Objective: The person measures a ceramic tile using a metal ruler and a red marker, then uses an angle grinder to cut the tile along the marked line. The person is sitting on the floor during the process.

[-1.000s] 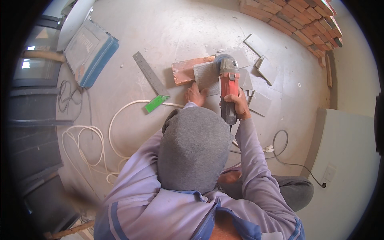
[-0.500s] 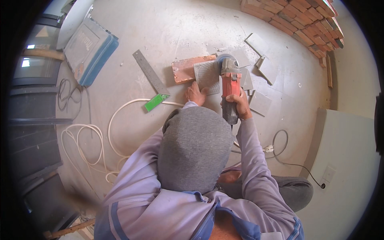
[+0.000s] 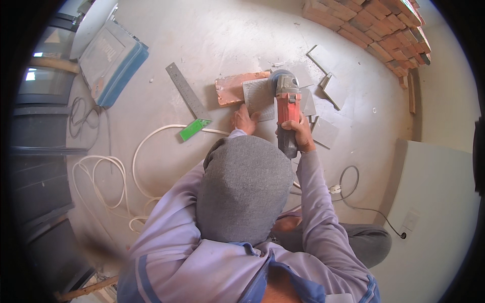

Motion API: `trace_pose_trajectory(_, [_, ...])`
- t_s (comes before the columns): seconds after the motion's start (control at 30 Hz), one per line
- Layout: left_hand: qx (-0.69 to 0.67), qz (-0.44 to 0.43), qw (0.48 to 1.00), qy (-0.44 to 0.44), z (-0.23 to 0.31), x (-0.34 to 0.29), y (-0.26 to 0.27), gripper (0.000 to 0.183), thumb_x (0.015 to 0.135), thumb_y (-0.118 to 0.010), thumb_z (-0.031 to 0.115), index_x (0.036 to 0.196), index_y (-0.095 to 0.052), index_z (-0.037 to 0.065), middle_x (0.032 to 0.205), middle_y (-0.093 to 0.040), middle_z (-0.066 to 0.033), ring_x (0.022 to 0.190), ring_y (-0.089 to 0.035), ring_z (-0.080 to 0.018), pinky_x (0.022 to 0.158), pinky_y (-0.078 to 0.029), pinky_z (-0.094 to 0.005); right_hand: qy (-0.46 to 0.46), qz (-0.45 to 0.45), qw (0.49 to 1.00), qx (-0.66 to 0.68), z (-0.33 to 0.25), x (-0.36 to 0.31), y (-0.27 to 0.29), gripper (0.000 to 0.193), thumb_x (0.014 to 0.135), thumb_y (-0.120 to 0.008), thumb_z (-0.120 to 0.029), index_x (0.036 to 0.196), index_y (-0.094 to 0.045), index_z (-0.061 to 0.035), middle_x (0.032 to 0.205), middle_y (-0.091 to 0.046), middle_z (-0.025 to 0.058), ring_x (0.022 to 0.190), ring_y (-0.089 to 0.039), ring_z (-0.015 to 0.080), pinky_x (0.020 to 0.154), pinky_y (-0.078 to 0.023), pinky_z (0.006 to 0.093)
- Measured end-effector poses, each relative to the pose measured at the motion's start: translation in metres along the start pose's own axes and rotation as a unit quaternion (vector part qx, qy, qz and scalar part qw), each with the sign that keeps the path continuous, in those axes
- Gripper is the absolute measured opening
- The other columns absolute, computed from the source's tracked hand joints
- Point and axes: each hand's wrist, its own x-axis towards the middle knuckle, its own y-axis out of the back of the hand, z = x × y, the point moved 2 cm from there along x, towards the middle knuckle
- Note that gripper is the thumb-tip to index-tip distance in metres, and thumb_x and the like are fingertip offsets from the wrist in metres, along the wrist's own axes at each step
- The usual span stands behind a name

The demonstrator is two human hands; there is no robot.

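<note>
My right hand [image 3: 301, 132] is wrapped round the body of a red and black angle grinder [image 3: 288, 108], with its head pointing away from me. The grinder's disc [image 3: 278, 79] is at the right edge of a grey tile [image 3: 258, 97]; whether it bites into the tile is hard to make out. My left hand [image 3: 245, 120] grips the near left edge of that tile, thumb out to the right. Under the tile's left side lies a reddish brick [image 3: 230, 90]. A try square with a green handle [image 3: 195, 129] and a metal blade lies left of my left hand.
Cut grey tile pieces [image 3: 325, 132] lie right of the grinder. A blue-edged case [image 3: 113, 65] stands far left. White cable [image 3: 135, 161] loops at the left; a dark cord [image 3: 361, 208] runs to a wall socket at the right. Stacked bricks [image 3: 374, 30] fill the far right corner.
The whole view has shifted slightly. The grinder sits a touch nearer to me; my left hand and the tile keep nearly the same places.
</note>
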Motion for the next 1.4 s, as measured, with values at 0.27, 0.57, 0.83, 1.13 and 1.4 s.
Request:
trace_pose_trajectory(0.27, [0.019, -0.004, 1.000, 0.003, 0.003, -0.001, 0.001, 0.059, 0.085, -0.071, 0.051, 0.117, -0.055, 0.003, 0.112, -0.067, -0.0266, 0.110, -0.061, -0.0467, 0.096, -0.044, -0.0555, 0.012, 0.000, 1.000, -0.011, -0.002, -0.002, -0.001, 0.045, 0.070, -0.068, -0.011, 0.110, -0.052, 0.0012, 0.084, -0.061, 0.0106, 0.063, -0.067, 0.0235, 0.060, -0.058, 0.0362])
trace_pose_trajectory(0.57, [0.032, -0.004, 0.999, -0.005, 0.004, 0.001, -0.002, 0.059, 0.086, -0.071, 0.050, 0.115, -0.055, 0.001, 0.111, -0.068, -0.0260, 0.108, -0.062, -0.0474, 0.095, -0.046, -0.0545, 0.049, 0.040, 0.998, -0.019, -0.002, -0.005, 0.009, 0.042, 0.072, -0.066, -0.016, 0.106, -0.055, 0.0051, 0.084, -0.064, 0.0137, 0.065, -0.068, 0.0249, 0.061, -0.059, 0.0375])
trace_pose_trajectory(0.83, [0.011, -0.006, 1.000, 0.009, 0.014, -0.004, 0.010, 0.055, 0.082, -0.076, 0.042, 0.118, -0.062, 0.003, 0.110, -0.070, -0.0250, 0.107, -0.065, -0.0442, 0.094, -0.048, -0.0522, 0.006, 0.001, 0.997, -0.079, -0.024, -0.003, -0.013, 0.052, 0.067, -0.071, -0.009, 0.114, -0.055, 0.0047, 0.085, -0.063, 0.0113, 0.066, -0.066, 0.0222, 0.064, -0.057, 0.0350])
trace_pose_trajectory(1.13, [-0.014, 0.010, 1.000, -0.002, 0.011, -0.005, 0.011, 0.055, 0.082, -0.075, 0.043, 0.119, -0.062, 0.004, 0.110, -0.070, -0.0242, 0.107, -0.065, -0.0441, 0.094, -0.048, -0.0530, 0.012, -0.002, 0.995, -0.100, -0.006, 0.004, -0.020, 0.049, 0.067, -0.071, -0.008, 0.112, -0.055, 0.0025, 0.085, -0.063, 0.0105, 0.067, -0.066, 0.0215, 0.064, -0.057, 0.0341])
trace_pose_trajectory(1.4, [-0.009, 0.006, 1.000, -0.012, 0.003, -0.002, 0.003, 0.057, 0.082, -0.074, 0.046, 0.120, -0.060, 0.006, 0.113, -0.069, -0.0240, 0.108, -0.064, -0.0442, 0.095, -0.047, -0.0539, 0.010, 0.020, 0.997, -0.074, -0.017, 0.003, -0.011, 0.045, 0.071, -0.068, -0.012, 0.111, -0.053, 0.0028, 0.084, -0.062, 0.0118, 0.064, -0.067, 0.0244, 0.060, -0.058, 0.0363])
